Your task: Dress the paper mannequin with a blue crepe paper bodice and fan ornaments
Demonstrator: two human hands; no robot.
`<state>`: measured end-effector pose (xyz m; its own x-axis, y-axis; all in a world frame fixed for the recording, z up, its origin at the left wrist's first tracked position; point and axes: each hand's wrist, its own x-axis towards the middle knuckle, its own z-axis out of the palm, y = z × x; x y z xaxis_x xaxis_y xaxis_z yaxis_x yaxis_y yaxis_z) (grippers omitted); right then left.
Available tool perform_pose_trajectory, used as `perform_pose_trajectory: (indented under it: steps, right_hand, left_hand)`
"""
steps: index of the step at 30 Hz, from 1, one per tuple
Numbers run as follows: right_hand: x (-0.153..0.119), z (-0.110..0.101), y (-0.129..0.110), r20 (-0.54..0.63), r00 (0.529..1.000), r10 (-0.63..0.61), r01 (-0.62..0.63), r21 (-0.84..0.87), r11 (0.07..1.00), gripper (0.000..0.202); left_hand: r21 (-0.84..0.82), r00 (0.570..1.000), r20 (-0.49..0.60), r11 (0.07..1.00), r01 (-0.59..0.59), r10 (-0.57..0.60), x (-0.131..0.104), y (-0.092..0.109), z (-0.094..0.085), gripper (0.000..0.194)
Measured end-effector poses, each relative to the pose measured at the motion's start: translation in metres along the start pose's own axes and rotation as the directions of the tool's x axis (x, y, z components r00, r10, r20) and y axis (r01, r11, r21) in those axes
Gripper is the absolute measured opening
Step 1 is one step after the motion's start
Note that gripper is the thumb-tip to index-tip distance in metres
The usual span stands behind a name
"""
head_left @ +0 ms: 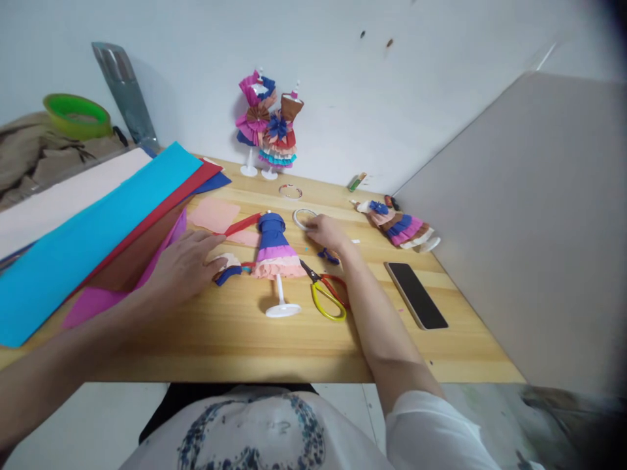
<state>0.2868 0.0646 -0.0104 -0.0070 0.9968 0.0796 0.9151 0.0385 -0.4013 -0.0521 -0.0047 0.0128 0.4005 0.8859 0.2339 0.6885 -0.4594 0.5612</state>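
Observation:
A small mannequin stand (283, 309) with a paper dress (274, 243) in blue, purple and pale pink ruffles stands upright before me. At its right, my right hand (326, 233) has its fingers closed on the edge of a white ring-shaped roll of tape (304, 218) lying on the table. On the other side my left hand (193, 258) lies low with fingers stretched out, next to a red crepe paper strip (243, 225) and a small blue and cream paper scrap (228, 274). Scissors (327, 297) with yellow and red handles lie between the dress and my right forearm.
Long crepe paper sheets (122, 202) cover the table's left. Two dressed mannequins (257, 117) stand by the wall; another dressed mannequin (399, 225) lies on the right. A phone (416, 295), a bracelet-like ring (290, 191) and a green tube (357, 182) are also there.

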Motion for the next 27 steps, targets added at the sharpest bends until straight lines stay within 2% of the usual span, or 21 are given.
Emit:
perform_pose_trajectory:
  steps: [2,4,8,13,16,21,27]
  right_hand:
    - [0.001,0.002,0.000,0.003,1.000,0.009,-0.009,0.017,1.000,0.008]
    - [0.000,-0.002,-0.002,-0.015,1.000,0.019,-0.018,0.055,0.998,0.008]
    - [-0.008,-0.024,-0.015,-0.040,0.999,-0.029,0.036,0.192,0.981,0.010]
    - [-0.035,-0.051,-0.053,-0.086,0.978,-0.189,0.208,0.385,0.899,0.014]
    - [-0.051,-0.059,-0.075,-0.136,0.951,-0.276,0.308,0.412,0.857,0.014]
    - [-0.067,-0.061,-0.096,-0.144,0.943,-0.298,0.331,0.429,0.840,0.014]
    - [-0.071,-0.060,-0.100,-0.135,0.942,-0.306,0.334,0.418,0.845,0.014]
  left_hand:
    - [0.065,1.000,0.013,0.998,0.002,-0.002,0.003,0.009,-0.010,0.031]
    - [0.026,0.999,0.010,0.999,-0.043,0.043,0.008,0.019,-0.020,0.031]
    - [-0.066,0.991,-0.041,0.990,-0.126,0.123,0.026,0.035,-0.029,0.025]
    - [-0.057,0.981,-0.135,0.987,-0.148,0.139,0.054,0.055,-0.018,0.025]
    - [0.030,0.957,-0.185,0.975,-0.221,0.223,0.065,0.065,-0.007,0.027]
    - [0.275,0.898,-0.223,0.909,-0.314,0.378,0.070,0.068,0.007,0.018]
    - [0.355,0.858,-0.207,0.854,-0.381,0.469,0.065,0.060,0.012,0.029]
